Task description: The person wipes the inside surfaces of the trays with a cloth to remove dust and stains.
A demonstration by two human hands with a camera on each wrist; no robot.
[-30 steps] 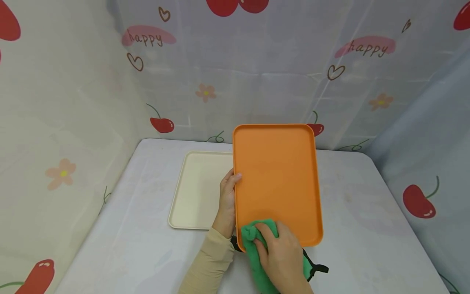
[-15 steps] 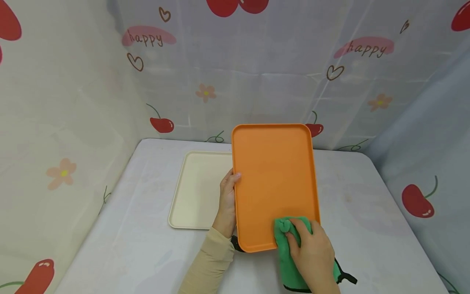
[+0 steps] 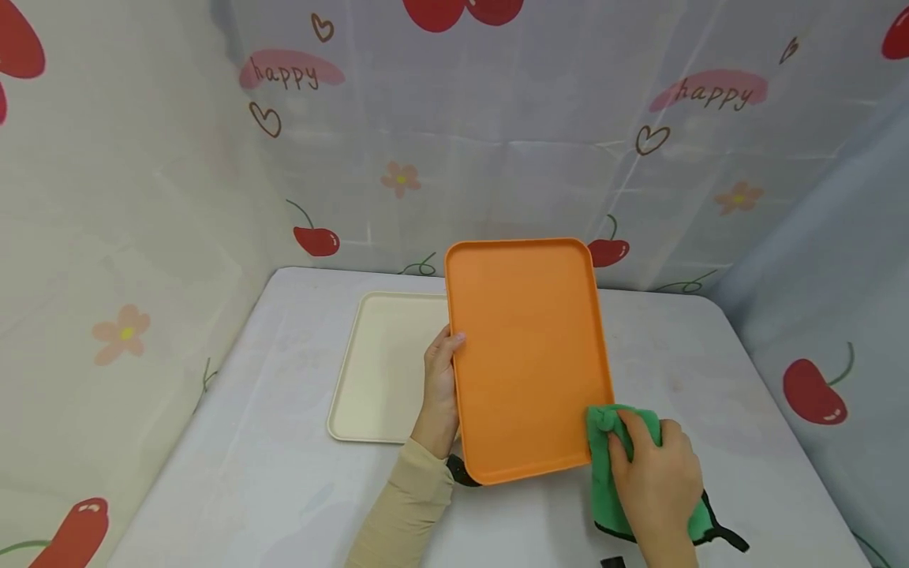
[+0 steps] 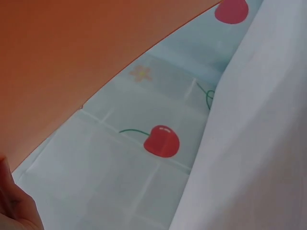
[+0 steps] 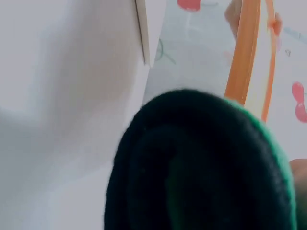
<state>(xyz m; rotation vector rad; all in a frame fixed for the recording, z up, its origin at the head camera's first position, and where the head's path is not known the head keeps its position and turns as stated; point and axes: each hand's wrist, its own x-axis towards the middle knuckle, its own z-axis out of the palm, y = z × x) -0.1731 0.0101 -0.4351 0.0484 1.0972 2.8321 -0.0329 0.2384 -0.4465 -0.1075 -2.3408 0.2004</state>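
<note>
An orange tray (image 3: 529, 347) is held up off the table, tilted, its inner face toward the head camera. My left hand (image 3: 440, 386) grips its left edge, thumb over the rim and the other fingers hidden behind. In the left wrist view the tray's underside (image 4: 72, 62) fills the upper left, with part of the left hand (image 4: 19, 206) below. My right hand (image 3: 656, 473) pinches a bunched green cloth (image 3: 604, 473) with black edging at the tray's lower right corner. Up close in the right wrist view, the folded cloth (image 5: 192, 115) hides the right fingers.
A cream tray (image 3: 383, 371) lies flat on the white table (image 3: 248, 465), partly behind the orange one. Printed curtains (image 3: 497, 181) hang at the back and both sides. A small black piece (image 3: 612, 562) shows at the bottom edge, near the right wrist.
My right hand has carried the green cloth rightward along the tray's lower edge, from the left corner to the right corner. The tray has tilted slightly; my left hand keeps its grip.
</note>
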